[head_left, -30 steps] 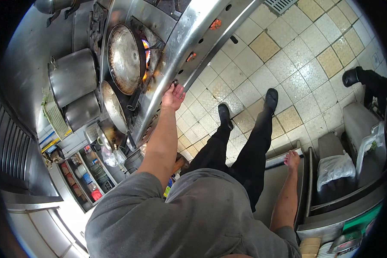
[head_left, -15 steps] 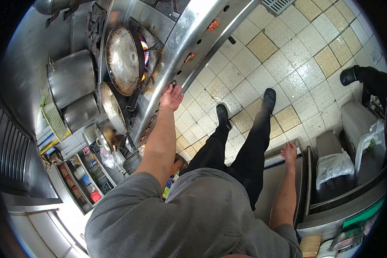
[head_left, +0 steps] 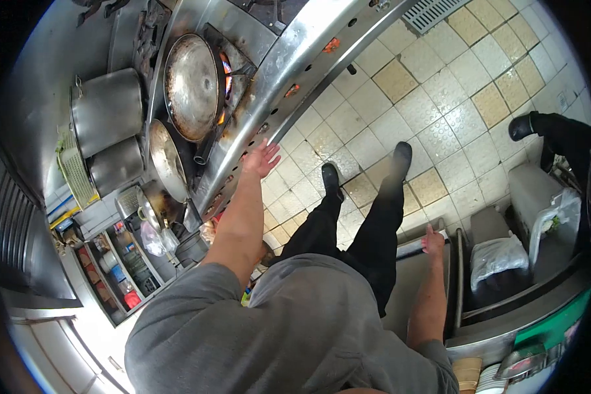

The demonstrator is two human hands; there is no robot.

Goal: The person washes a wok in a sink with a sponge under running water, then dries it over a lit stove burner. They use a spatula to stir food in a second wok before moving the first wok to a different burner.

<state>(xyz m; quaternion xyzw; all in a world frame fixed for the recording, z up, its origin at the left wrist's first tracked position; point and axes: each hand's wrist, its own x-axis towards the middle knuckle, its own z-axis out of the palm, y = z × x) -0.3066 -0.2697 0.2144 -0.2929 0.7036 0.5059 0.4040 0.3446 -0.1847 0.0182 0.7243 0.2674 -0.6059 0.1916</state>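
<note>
My left hand [head_left: 261,159] is open beside the steel front panel of the stove [head_left: 243,148], fingers spread and holding nothing. It is just below a control knob [head_left: 264,128], apart from it. A worn frying pan [head_left: 192,88] sits tilted on a burner, with a flame [head_left: 227,82] burning at its right side. Below it leans a second pan [head_left: 167,159] with its handle pointing down towards the panel. My right hand [head_left: 433,241] hangs by the edge of a steel counter [head_left: 407,289], its fingers curled with nothing visible in them.
Two steel pots [head_left: 108,108] stand left of the pans. Drawers with containers [head_left: 121,262] are at lower left. Another person's leg [head_left: 561,134] shows at right, near a bin with a plastic bag [head_left: 499,259]. The tiled floor [head_left: 433,125] looks wet in places.
My left hand has come away from the knob, dropping slightly and spreading its fingers. My right hand stays low, shifting slightly. The whole view has shifted slightly.
</note>
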